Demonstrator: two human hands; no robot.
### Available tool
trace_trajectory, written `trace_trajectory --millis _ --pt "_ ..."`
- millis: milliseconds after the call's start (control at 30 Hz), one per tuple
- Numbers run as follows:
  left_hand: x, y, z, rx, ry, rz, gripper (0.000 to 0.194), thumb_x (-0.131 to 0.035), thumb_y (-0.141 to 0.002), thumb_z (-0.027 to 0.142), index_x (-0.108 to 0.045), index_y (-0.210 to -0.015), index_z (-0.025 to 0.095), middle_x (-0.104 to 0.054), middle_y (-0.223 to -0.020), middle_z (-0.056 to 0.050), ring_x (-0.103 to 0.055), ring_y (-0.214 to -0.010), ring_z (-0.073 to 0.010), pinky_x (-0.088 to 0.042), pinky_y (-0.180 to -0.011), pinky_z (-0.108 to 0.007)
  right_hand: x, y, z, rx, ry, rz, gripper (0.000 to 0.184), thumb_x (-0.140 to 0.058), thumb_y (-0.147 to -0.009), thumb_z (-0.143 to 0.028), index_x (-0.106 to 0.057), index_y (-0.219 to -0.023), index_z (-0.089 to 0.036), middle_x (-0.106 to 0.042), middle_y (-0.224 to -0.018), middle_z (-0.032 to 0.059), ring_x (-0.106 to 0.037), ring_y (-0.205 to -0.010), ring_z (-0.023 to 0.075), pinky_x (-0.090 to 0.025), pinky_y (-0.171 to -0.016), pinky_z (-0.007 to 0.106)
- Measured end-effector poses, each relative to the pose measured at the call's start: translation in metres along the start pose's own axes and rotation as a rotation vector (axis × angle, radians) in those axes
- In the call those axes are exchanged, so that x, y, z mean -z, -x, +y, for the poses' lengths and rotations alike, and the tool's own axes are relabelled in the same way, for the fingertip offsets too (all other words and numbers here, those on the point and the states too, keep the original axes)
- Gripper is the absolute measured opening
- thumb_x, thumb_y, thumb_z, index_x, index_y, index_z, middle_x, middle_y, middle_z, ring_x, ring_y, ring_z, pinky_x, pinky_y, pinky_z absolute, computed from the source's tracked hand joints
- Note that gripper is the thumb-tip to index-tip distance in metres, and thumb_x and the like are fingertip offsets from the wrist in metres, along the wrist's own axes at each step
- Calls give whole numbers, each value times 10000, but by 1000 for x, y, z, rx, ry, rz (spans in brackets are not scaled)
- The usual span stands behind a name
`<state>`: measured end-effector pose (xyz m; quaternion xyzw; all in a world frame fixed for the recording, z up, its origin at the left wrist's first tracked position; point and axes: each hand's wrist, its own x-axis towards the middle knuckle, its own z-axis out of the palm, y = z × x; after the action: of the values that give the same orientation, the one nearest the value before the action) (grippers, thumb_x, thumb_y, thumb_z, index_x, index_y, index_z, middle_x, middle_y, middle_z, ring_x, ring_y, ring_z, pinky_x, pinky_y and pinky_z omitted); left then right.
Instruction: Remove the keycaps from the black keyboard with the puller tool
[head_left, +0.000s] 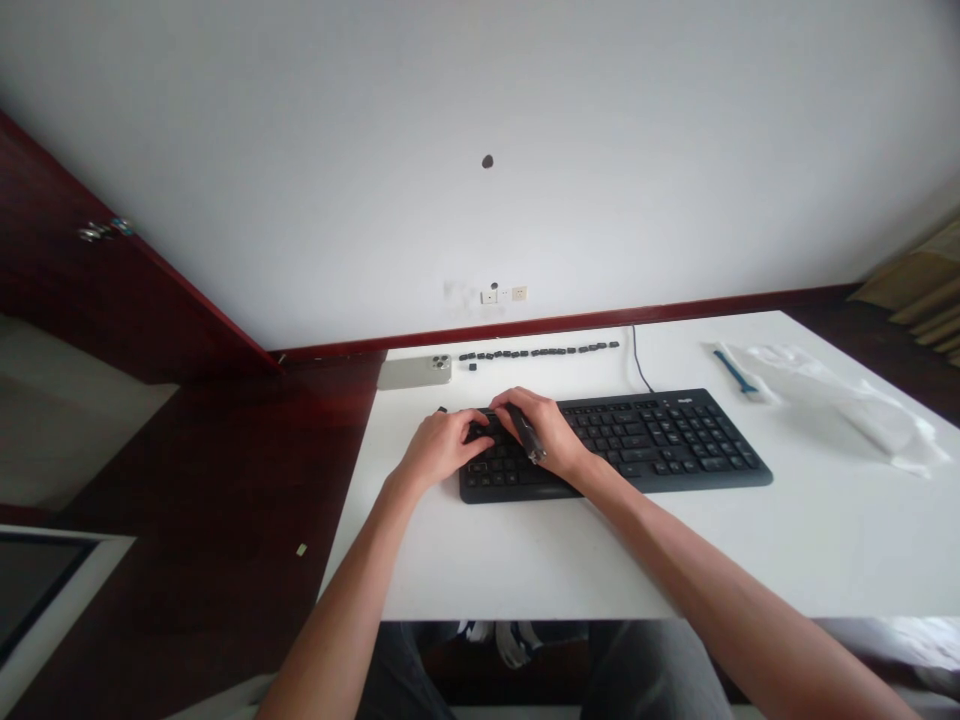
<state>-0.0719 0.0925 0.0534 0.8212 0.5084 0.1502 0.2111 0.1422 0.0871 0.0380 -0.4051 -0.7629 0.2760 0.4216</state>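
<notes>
A black keyboard lies on a white table. Both hands rest over its left end. My right hand is closed around a dark slim tool, its tip pointing down at the keys. My left hand has its fingers curled and pressed on the keys at the keyboard's left edge; I cannot make out anything in them. A row of several loose black keycaps lies behind the keyboard near the table's far edge.
A phone lies face down at the table's far left corner. One loose keycap sits next to it. A blue-handled brush and a clear plastic bag lie at the right. The keyboard cable runs back.
</notes>
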Motion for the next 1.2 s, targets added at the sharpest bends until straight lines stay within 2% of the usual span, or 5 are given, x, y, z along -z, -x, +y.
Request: trace_trajectory --millis 500,700,867,1033,1200 --pt "1 1 -1 -26 -11 0 277 -729 -881 415 -749 -1124 283 -681 -710 1 -642 -676 -195 -423 -641 -291 5 -2 2 -12 -26 -40 187 -519 -1000 -289 -684 -1045 -211 -723 -983 66 -664 -867 200 -506 -817 339" --pt "-1 0 -4 -35 -3 5 265 -726 -885 422 -748 -1119 299 -670 -696 14 -620 -652 -188 -403 -629 -287 15 -19 0 16 -5 -184 186 -521 -967 -219 -703 -997 -194 -737 -939 64 -654 -823 188 -484 -771 319" --pt "-1 0 -7 -52 26 15 204 -719 -891 413 -711 -1039 273 -581 -609 40 -565 -583 -171 -358 -594 -276 24 -42 -9 24 87 -371 278 -522 -789 -9 -710 -899 -182 -725 -811 25 -628 -732 156 -444 -694 275" --pt "1 -1 -10 -23 19 16 216 -725 -881 425 -651 -991 254 -605 -634 34 -576 -598 -186 -322 -577 -276 23 -55 -20 77 193 -513 411 -510 -661 86 -722 -871 -197 -733 -808 21 -645 -748 170 -430 -679 275" --pt "2 -2 -8 -38 -34 6 206 -699 -893 417 -669 -1000 243 -683 -725 -7 -627 -669 -212 -333 -600 -285 21 -56 -33 131 314 -612 400 -525 -681 106 -703 -861 -203 -731 -863 35 -629 -750 172 -420 -686 279"
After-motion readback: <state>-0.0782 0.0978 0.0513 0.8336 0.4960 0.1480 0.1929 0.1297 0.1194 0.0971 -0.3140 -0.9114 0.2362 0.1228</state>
